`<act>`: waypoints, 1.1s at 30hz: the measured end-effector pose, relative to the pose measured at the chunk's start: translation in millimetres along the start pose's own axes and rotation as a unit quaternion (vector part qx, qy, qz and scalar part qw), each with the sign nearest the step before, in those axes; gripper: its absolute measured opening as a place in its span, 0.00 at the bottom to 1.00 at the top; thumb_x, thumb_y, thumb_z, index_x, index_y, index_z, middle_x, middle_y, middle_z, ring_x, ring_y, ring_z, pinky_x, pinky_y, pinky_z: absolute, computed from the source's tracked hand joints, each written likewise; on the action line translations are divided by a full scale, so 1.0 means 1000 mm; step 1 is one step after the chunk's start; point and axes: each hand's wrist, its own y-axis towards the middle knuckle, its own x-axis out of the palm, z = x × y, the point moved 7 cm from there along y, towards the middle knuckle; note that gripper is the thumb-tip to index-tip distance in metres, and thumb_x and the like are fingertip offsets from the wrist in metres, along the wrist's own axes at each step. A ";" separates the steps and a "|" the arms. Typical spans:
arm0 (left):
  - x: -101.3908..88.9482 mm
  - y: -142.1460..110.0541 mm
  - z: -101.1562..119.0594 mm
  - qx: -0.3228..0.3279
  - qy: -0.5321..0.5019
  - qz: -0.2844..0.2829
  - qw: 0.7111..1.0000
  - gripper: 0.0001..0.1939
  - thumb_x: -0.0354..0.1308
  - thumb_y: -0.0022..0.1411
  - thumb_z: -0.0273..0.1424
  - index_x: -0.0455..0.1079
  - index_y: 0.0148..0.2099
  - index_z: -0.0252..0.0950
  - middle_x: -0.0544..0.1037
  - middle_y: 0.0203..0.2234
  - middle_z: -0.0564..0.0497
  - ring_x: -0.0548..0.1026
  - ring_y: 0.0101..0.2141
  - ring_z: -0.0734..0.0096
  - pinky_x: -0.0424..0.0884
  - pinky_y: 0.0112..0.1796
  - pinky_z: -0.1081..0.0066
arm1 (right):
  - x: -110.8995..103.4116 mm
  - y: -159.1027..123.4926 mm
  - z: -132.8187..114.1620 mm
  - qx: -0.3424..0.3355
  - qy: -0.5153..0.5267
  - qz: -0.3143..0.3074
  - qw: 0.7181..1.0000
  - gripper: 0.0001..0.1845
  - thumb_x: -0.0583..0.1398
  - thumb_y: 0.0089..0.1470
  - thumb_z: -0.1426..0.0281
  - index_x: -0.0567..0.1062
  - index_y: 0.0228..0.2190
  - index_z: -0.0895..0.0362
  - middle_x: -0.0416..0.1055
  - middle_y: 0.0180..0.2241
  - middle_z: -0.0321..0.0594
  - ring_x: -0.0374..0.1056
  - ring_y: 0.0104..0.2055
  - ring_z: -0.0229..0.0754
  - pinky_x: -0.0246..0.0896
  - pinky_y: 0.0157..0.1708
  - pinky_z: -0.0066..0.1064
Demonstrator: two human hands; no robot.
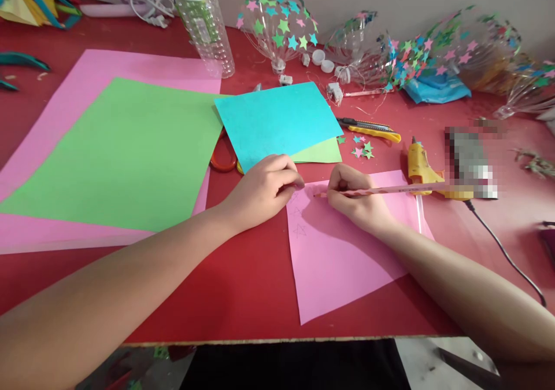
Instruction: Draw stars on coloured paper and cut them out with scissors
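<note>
right hand (359, 202): fingers gripping a pencil (392, 190); left hand (262, 192): fingers curled at pink paper (338, 274), any hold unclear.

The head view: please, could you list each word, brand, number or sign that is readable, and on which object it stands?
No text can be read with certainty.
Plastic bottle: dark print on the white part of its label, too small and blurred.
Pink pencil in the right hand: faint lettering along the side, too blurred.
Pixelated object: nothing readable.
</note>
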 end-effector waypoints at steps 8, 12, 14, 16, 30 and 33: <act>0.000 0.000 -0.001 -0.008 0.000 0.000 1.000 0.10 0.53 0.64 0.19 0.74 0.38 0.34 0.74 0.34 0.49 0.72 0.39 0.66 0.68 0.40 0.66 | 0.004 0.000 0.001 -0.006 0.005 -0.011 1.000 0.10 0.57 0.49 0.76 0.60 0.23 0.54 0.54 0.19 0.27 0.48 0.21 0.32 0.42 0.22 0.28; 0.001 0.000 -0.002 -0.007 0.006 -0.003 1.000 0.10 0.53 0.64 0.20 0.74 0.38 0.35 0.74 0.34 0.49 0.72 0.39 0.65 0.69 0.41 0.66 | 0.005 0.000 0.000 -0.012 -0.003 -0.015 1.000 0.10 0.57 0.50 0.76 0.61 0.23 0.54 0.56 0.20 0.28 0.50 0.22 0.32 0.44 0.22 0.28; 0.001 0.000 -0.002 -0.004 0.006 -0.002 1.000 0.10 0.53 0.65 0.20 0.74 0.38 0.36 0.74 0.34 0.49 0.72 0.39 0.65 0.69 0.41 0.65 | 0.005 0.000 0.001 -0.008 -0.005 -0.016 1.000 0.10 0.58 0.51 0.75 0.61 0.24 0.54 0.56 0.21 0.28 0.50 0.23 0.32 0.45 0.23 0.27; 0.000 0.000 -0.001 -0.002 0.005 0.001 1.000 0.10 0.53 0.65 0.20 0.74 0.38 0.36 0.74 0.34 0.49 0.72 0.39 0.65 0.69 0.40 0.65 | 0.006 -0.001 0.001 -0.008 -0.006 -0.020 1.000 0.10 0.58 0.52 0.74 0.61 0.24 0.54 0.57 0.21 0.29 0.51 0.23 0.32 0.45 0.23 0.27; 0.000 0.000 -0.001 -0.009 0.005 -0.001 1.000 0.10 0.53 0.65 0.21 0.75 0.38 0.36 0.74 0.35 0.48 0.72 0.39 0.65 0.69 0.40 0.65 | 0.007 -0.002 -0.003 -0.012 -0.025 -0.027 0.999 0.08 0.57 0.51 0.76 0.62 0.25 0.54 0.59 0.22 0.29 0.52 0.23 0.32 0.46 0.23 0.27; 0.000 0.000 -0.001 -0.009 0.004 -0.003 1.000 0.09 0.53 0.65 0.21 0.74 0.39 0.36 0.74 0.35 0.48 0.73 0.39 0.65 0.69 0.41 0.65 | 0.006 -0.003 -0.001 -0.013 -0.026 -0.015 0.999 0.09 0.57 0.52 0.75 0.61 0.25 0.54 0.59 0.21 0.29 0.52 0.23 0.33 0.46 0.23 0.27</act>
